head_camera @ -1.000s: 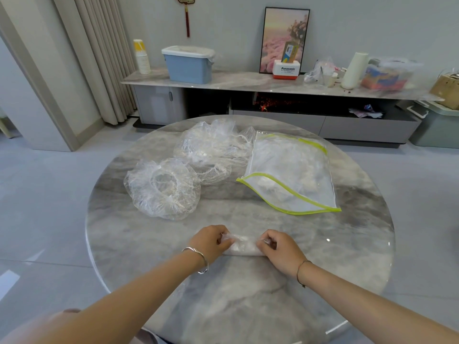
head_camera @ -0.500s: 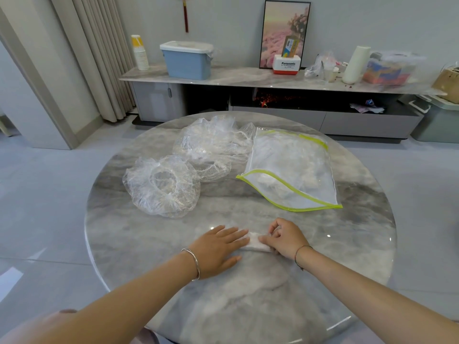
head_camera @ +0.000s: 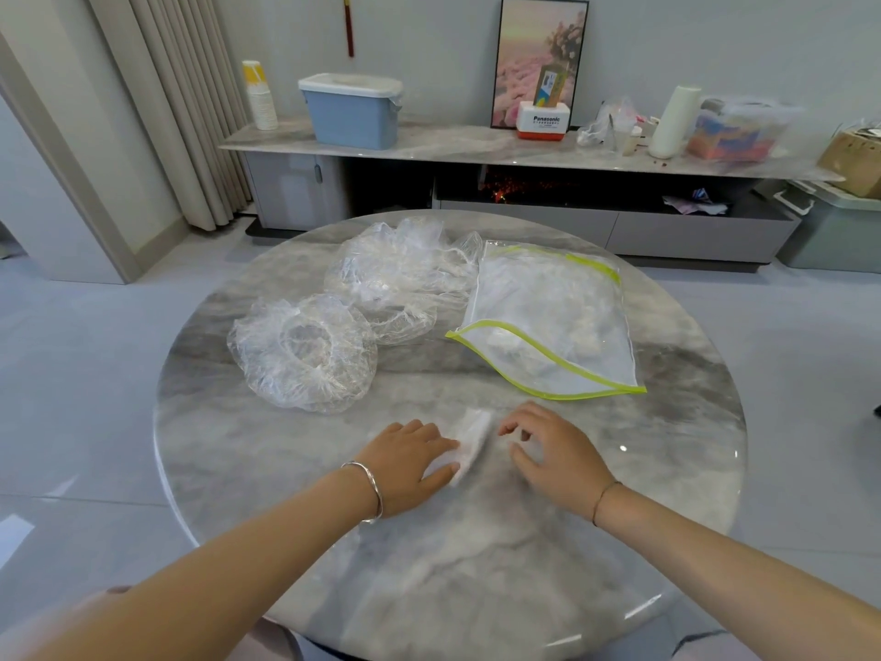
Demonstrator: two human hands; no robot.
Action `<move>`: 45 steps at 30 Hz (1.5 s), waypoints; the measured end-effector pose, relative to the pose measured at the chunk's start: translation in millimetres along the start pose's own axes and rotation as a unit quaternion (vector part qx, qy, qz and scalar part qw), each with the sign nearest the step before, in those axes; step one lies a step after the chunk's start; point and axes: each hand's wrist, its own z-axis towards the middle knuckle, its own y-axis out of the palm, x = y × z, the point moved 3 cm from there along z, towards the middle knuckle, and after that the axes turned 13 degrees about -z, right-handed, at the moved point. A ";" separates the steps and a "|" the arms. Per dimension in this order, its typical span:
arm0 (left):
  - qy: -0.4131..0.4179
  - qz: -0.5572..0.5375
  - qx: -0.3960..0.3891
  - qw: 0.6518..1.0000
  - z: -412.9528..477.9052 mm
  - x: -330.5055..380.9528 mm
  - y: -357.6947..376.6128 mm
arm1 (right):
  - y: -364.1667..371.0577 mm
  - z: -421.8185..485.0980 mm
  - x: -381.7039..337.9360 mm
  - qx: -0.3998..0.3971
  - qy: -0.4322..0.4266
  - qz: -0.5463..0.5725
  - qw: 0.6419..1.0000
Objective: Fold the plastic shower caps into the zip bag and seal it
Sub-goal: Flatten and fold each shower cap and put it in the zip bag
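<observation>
"Pressing the small folded clear plastic shower cap (head_camera: pixel 474 434) flat like this, is that enough?" asks the learner.

"I think so. Your left hand (head_camera: pixel 410 458) lies over its near part with fingers straight, pinning it to the round grey marble table (head_camera: pixel 476 589). Your right hand (head_camera: pixel 555 453) is just beside it, fingers loosely bent, holding nothing. I would bring that one down on the far end and squeeze the air out towards one side, or the bundle will likely spring open."

"And then the bag?"

"The clear zip bag with the lime-green edging (head_camera: pixel 562 322) lies beyond your right hand, its mouth gaping towards you, with something pale already inside. Slide the bundle in flat rather than dropping it; thin film like this probably unfolds as soon as it is let go."

"Two more wait, I see."

"Yes: one loose crinkled clear cap (head_camera: pixel 302 353) beyond your left hand, and a second puffed-up one (head_camera: pixel 400 279) behind it, right against the bag's far-left edge. The marble looks glossy, so the plastic may skate; press straight down."

"The room?"

"Pale floor tiles (head_camera: pixel 95 374), a long low grey sideboard (head_camera: pixel 476 145) against the wall carrying a blue tub with a white lid (head_camera: pixel 350 116), a framed pink picture (head_camera: pixel 538 54) and a white roll (head_camera: pixel 672 121); beige curtains (head_camera: pixel 190 112) hang at the left."
</observation>
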 end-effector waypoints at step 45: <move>-0.114 -0.516 0.121 0.840 33.5 -0.3 -17.0 | 10.2 19.8 -17.9 -0.114 0.309 0.450 0.830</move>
